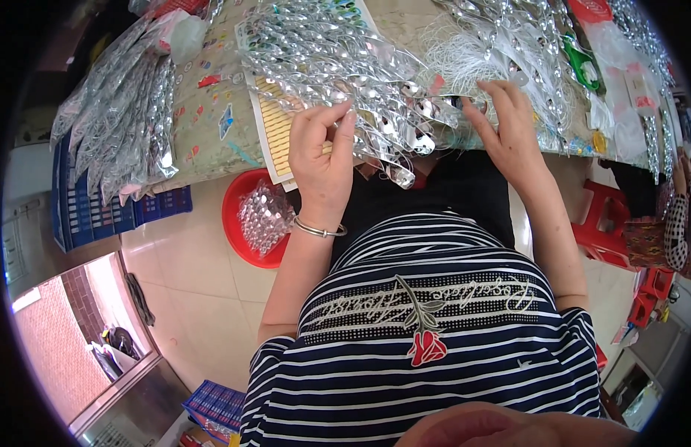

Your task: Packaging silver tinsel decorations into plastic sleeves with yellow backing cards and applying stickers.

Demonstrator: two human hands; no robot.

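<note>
Left hand (pixel 321 153) pinched, hold unclear, right hand (pixel 514 128) spread, apparently sorting silvery strands (pixel 316 61); next move needs a delicate touch.

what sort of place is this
Probably a small ornament-making workshop: glittering silvery strands are spread over the worktable, bunched white threads lie beside them, and a red basin below the table holds shiny pieces.
</note>
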